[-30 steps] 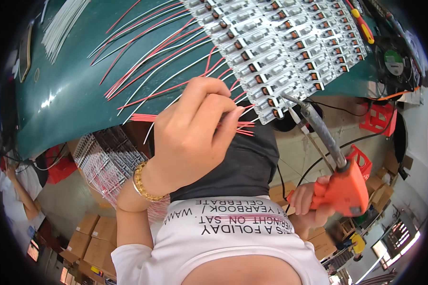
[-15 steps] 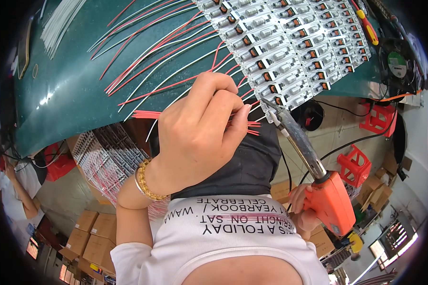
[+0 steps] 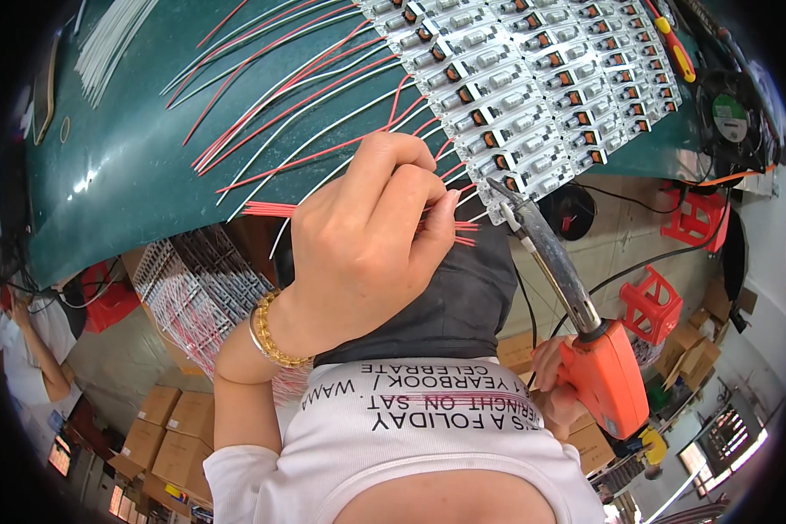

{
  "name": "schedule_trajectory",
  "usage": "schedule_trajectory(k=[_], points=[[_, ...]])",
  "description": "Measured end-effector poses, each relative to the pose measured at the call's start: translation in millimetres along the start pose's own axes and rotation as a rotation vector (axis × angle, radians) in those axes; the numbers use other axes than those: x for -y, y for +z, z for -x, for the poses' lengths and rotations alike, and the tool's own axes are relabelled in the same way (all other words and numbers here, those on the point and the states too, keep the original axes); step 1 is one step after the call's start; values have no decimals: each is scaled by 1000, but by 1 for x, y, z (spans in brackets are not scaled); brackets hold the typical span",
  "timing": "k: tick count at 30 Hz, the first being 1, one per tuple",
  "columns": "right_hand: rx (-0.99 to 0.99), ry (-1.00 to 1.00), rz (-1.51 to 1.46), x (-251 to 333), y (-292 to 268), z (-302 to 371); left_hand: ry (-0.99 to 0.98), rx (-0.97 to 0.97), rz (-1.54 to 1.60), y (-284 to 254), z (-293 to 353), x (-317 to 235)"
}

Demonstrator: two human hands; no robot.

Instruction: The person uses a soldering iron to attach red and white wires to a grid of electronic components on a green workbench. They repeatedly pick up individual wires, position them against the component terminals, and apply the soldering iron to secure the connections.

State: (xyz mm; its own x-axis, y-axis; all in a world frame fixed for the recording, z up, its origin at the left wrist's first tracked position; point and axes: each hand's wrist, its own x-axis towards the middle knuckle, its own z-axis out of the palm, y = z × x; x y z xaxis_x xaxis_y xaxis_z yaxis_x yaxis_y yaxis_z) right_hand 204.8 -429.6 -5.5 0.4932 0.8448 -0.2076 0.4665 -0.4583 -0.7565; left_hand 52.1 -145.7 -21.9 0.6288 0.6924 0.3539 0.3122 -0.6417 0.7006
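My left hand (image 3: 367,236) is closed on a bundle of red wires (image 3: 269,210), whose ends stick out on both sides of the fingers, beside the near corner of a circuit board panel (image 3: 526,118). The panel carries rows of small metal and black-orange parts. Red and white wires (image 3: 310,105) trail from its left edge over the table. My right hand (image 3: 557,384) is wrapped round the orange handle of a soldering gun (image 3: 616,380). The gun's metal tip lies against or just over the panel's near corner; I cannot tell which.
The green table (image 3: 140,166) has white wires (image 3: 113,44) at far left. A yellow-red screwdriver (image 3: 674,48) and a black fan (image 3: 729,118) lie at right. Below are wired boards (image 3: 192,288), cardboard boxes (image 3: 179,437), red stools (image 3: 651,306) and black cables. Another person (image 3: 39,349) sits at left.
The soldering gun has tilted slightly, its tip shifting a little to the right at the panel's corner and its handle a little left. My left hand and the wires have hardly moved.
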Motion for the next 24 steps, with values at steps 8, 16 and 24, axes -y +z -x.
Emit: schedule_trajectory(k=[8, 16, 24], points=[[-122, -164, -577, 17, 24, -27, 3, -5, 44, -4, 4, 0], [-133, -313, -706, -13, 20, -7, -69, 67, 158, -9, 8, -8], [-65, -217, -334, -15, 1, 12, -35, 23, 80, 8, 6, -10]])
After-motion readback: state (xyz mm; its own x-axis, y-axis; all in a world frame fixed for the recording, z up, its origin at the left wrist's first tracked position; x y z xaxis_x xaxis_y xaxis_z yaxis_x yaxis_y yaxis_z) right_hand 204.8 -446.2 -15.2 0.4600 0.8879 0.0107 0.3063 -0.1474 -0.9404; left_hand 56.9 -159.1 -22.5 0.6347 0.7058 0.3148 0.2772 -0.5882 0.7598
